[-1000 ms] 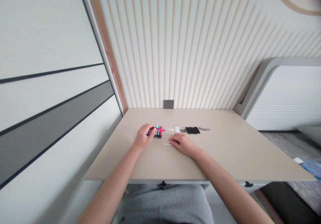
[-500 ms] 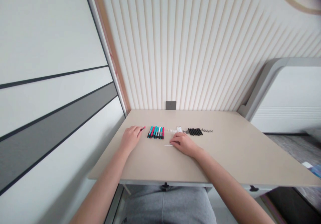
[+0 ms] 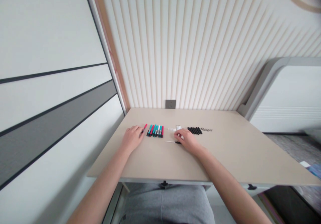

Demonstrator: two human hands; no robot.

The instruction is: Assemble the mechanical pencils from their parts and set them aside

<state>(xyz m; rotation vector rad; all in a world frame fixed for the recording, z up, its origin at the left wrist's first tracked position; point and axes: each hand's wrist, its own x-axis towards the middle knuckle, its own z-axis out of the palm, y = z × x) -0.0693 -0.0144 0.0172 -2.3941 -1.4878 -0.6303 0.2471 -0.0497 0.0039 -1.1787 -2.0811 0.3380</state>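
Observation:
My left hand [image 3: 132,138] rests on the desk with its fingers stretched out. A pink and black pen [image 3: 144,128] lies at its fingertips, left of a row of pens [image 3: 155,131] in teal, pink and white with black ends. My right hand [image 3: 188,139] is curled, fingertips together low over the desk; what they hold, if anything, is too small to make out. Just below them lies a thin white rod with a black end [image 3: 172,141]. White strips [image 3: 178,127] show behind the fingers, partly covered. Small clear pieces [image 3: 171,129] lie between the pens and this hand.
Beyond my right hand is a row of black tubes [image 3: 195,130], with small dark metallic pieces [image 3: 207,129] right of it. The beige desk [image 3: 233,157] meets a ribbed wall with a grey socket [image 3: 171,104]. A white panelled surface [image 3: 55,117] stands along the left.
The pink pen has turned more upright and shows more beside my left fingers. My right hand has shifted slightly right, uncovering the rod's black end.

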